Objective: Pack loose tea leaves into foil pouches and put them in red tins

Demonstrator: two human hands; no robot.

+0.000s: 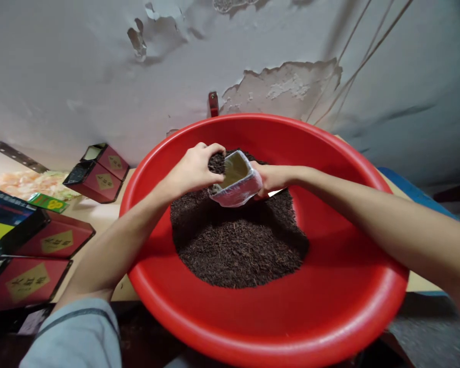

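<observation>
A wide red basin holds a heap of dark loose tea leaves. My left hand is curled round a clump of these leaves at the mouth of a box, its thumb by the rim. The box is small, open-topped and pinkish, with a whitish, plastic-like covering. It is tilted above the heap, its mouth toward my left hand. My right hand grips the box from its right side, with most of the fingers hidden behind it. Below my right hand a bit of something white shows against the leaves.
Several red boxes with gold diamond labels stand on the table left of the basin. Near them lie a small green packet and a blue-and-yellow package. Behind the basin rises a wall with peeling paint.
</observation>
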